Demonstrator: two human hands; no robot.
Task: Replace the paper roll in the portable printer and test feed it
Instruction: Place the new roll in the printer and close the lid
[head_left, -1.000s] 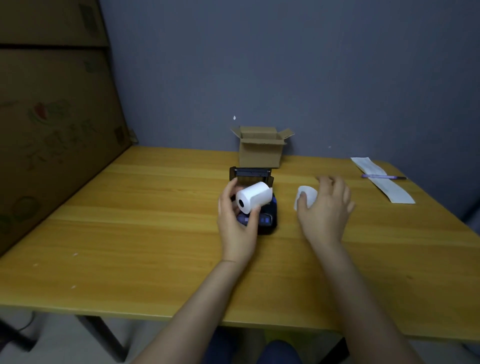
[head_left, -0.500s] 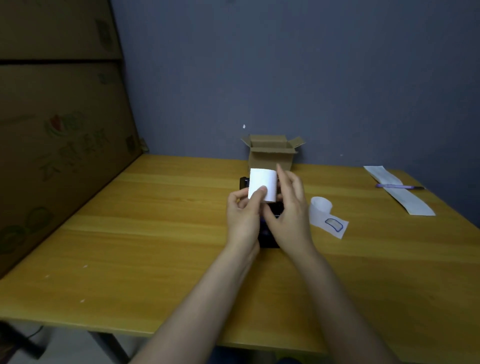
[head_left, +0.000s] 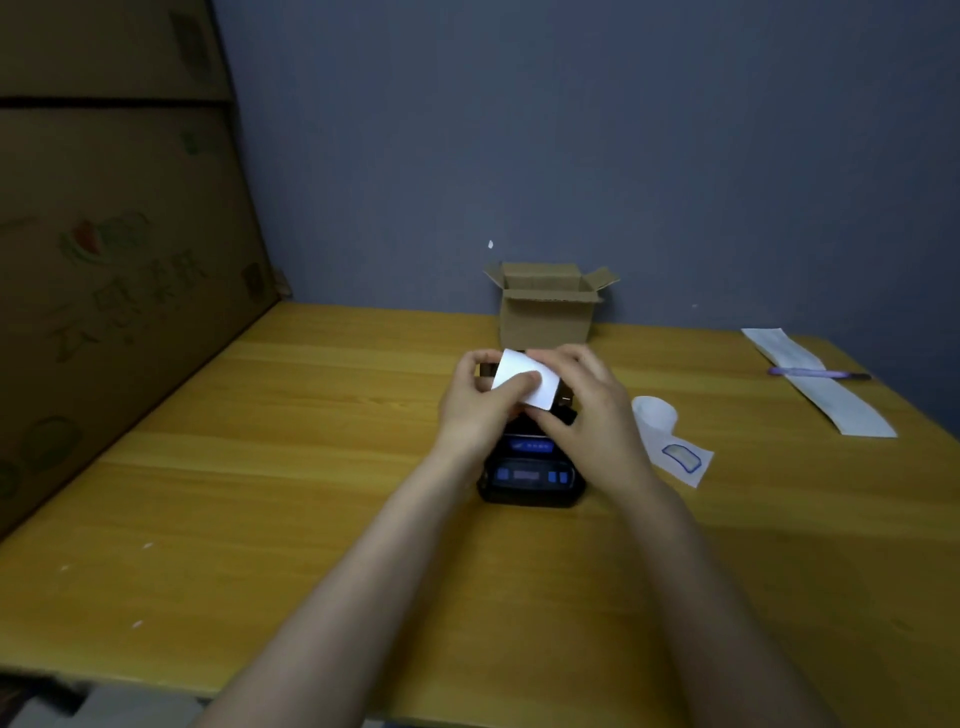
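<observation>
A small black portable printer (head_left: 531, 475) with blue buttons lies mid-table, its far end hidden under my hands. A white paper roll (head_left: 525, 383) is held just above that far end. My left hand (head_left: 480, 402) grips the roll from the left, thumb across its front. My right hand (head_left: 582, 402) holds it from the right, fingers over its top. A second, nearly used-up white roll (head_left: 655, 413) stands on the table right of the printer, with a loose tail bearing a blue label.
A small open cardboard box (head_left: 548, 307) stands behind the printer near the wall. A long white paper strip (head_left: 818, 382) with a purple pen (head_left: 815, 373) across it lies at the far right. Large cardboard sheets (head_left: 104, 260) lean along the left side.
My right hand left the used roll on the table and joined my left hand on the new roll. The roll was turned from end-on to sideways and lowered over the printer's far end.
</observation>
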